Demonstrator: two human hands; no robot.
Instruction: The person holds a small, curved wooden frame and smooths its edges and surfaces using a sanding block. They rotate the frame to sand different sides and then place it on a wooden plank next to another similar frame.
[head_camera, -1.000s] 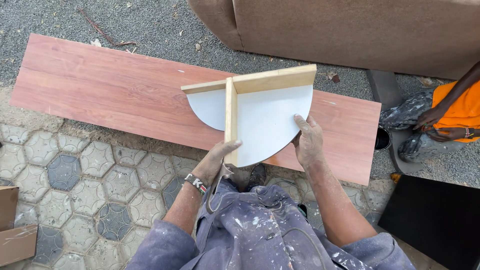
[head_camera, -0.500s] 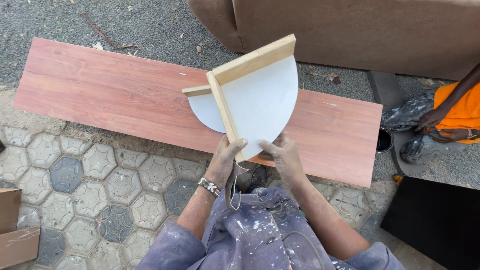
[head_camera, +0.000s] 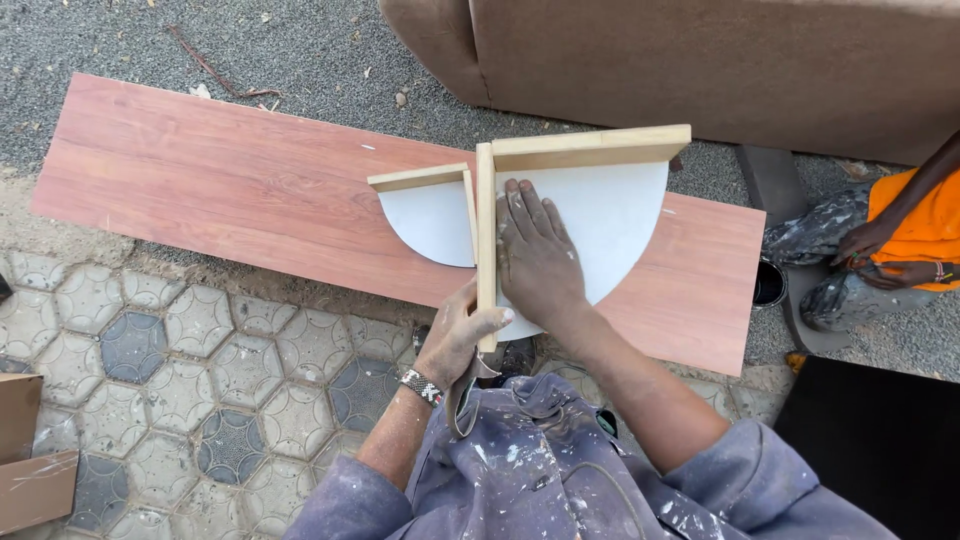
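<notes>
Resting on the right half of a long reddish wood-grain board (head_camera: 230, 180), near its far edge: a corner shelf piece (head_camera: 610, 215) built from pale, unfinished timber strips and white curved panels. One strip running straight toward the near edge of the board, another crossing it along the far side, the two meeting at a right angle like a T. Right of the upright strip, a large white quarter-round panel, smooth and matt, its curve sweeping down toward the near edge; left of it, a smaller white quarter-round (head_camera: 435, 222) under a shorter strip. Raw light wood on the strips, no paint. Right hand (head_camera: 538, 255) lying flat on the big white panel, palm down, fingers straight and close together, tips just short of the far strip, hand edge against the upright strip. Left hand (head_camera: 460, 335) curled around the near end of the upright strip, thumb over its right face, fingers wrapped behind; beaded band on that wrist. Both hands dusty. Board lying across gravel and hexagonal paving (head_camera: 180, 350). Brown upholstered sofa (head_camera: 700, 60) beyond the far edge. At the right, another person (head_camera: 900, 230) in orange, seated low, hands together, well apart from the board's right end.
</notes>
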